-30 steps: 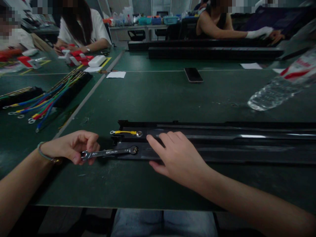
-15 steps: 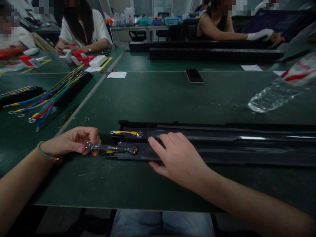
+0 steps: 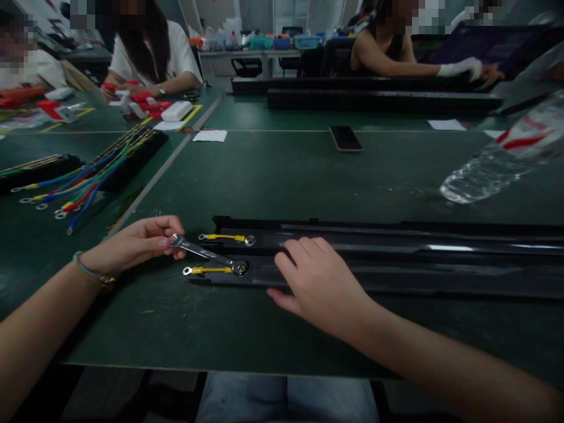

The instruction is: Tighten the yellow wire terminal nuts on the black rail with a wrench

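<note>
My left hand (image 3: 143, 244) pinches the open end of a shiny combination wrench (image 3: 205, 252). The wrench's ring end sits around a nut (image 3: 241, 268) on the nearer of two long black rails (image 3: 396, 273). From that nut a short yellow wire (image 3: 211, 270) with a ring terminal sticks out to the left. My right hand (image 3: 324, 288) grips the nearer rail, thumb on the near side and fingers curled over the top. On the farther rail (image 3: 374, 241) a second yellow wire (image 3: 222, 237) is attached at a round fastener (image 3: 249, 240).
A phone (image 3: 346, 138) lies mid-table, and a water bottle (image 3: 497, 153) lies on the right. Coloured cables with ring terminals (image 3: 97, 170) rest at left. More black rails (image 3: 379, 101) stand at the back, where co-workers sit. The table edge (image 3: 176, 369) is close to my lap.
My left hand has swung the wrench's free end away from me and slightly right, uncovering the nearer yellow wire. My right fingers have curled in a little on the rail.
</note>
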### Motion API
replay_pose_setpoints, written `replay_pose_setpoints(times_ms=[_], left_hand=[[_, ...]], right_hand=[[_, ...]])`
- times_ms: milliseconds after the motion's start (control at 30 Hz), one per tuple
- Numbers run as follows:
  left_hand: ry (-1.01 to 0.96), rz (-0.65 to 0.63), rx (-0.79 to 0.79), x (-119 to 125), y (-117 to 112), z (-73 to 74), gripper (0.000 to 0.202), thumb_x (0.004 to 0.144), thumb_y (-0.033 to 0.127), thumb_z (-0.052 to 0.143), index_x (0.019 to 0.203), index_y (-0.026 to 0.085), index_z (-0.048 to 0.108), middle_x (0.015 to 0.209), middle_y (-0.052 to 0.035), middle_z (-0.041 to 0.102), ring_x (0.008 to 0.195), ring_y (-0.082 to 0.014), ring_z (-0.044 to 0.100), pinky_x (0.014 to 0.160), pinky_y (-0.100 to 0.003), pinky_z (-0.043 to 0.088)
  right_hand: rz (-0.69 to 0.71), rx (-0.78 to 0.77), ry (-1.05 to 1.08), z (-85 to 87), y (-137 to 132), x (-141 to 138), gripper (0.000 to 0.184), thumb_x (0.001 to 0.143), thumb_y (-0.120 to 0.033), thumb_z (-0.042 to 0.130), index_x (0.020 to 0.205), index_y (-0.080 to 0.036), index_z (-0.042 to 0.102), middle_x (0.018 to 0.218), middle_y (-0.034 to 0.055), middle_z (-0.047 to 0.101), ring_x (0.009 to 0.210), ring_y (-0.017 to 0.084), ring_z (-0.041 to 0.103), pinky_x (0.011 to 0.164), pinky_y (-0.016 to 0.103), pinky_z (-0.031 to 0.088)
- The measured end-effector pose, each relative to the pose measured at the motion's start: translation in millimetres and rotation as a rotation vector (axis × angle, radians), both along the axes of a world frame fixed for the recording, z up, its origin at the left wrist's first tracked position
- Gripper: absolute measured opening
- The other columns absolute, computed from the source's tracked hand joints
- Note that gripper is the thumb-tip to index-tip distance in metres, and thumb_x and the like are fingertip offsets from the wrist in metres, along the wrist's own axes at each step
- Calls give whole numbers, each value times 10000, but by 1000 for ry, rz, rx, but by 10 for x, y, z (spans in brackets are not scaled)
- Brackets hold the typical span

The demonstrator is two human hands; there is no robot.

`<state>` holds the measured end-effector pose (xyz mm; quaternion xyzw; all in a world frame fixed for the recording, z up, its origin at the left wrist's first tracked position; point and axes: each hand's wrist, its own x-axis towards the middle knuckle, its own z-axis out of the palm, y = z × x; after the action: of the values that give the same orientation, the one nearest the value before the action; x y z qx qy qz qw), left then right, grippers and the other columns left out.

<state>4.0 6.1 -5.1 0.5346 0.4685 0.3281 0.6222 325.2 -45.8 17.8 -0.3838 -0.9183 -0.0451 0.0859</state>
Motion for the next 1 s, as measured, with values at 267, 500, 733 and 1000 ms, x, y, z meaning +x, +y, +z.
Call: replay_pose_setpoints(times_ms=[267,500,733,1000], left_hand=[[42,26,25,85,-61,51,171,599,104,643,765,124,605,619,-68,627,559,-164,585,490,-229,457],[181,376,52,300,-372,136,250,608,133,674,854,113,633,664,-62,647,572,-133,589,511,-190,477],[251,704,204,682,-796,-40,511,612,345,671,1086,185,564,896,-65,665,802,-208,607,691,-287,500],[365,821,311,809,-948,-149,455,668,403,592,1074,198,562,830,-46,639,714,-201,590,713,-318,476]], right_hand=[[-5,0,-8,-18,16,18,285,776,-403,443,813,-146,562,878,98,537,823,222,452,697,340,317],[-5,10,-19,-33,30,20,281,761,-399,466,818,-142,564,864,92,535,813,224,453,703,344,325],[-16,19,-12,-42,56,27,274,750,-391,479,815,-140,567,887,100,539,829,227,455,714,348,335],[-17,23,-13,-63,73,25,286,747,-396,473,820,-137,568,890,105,542,826,222,449,706,350,337]])
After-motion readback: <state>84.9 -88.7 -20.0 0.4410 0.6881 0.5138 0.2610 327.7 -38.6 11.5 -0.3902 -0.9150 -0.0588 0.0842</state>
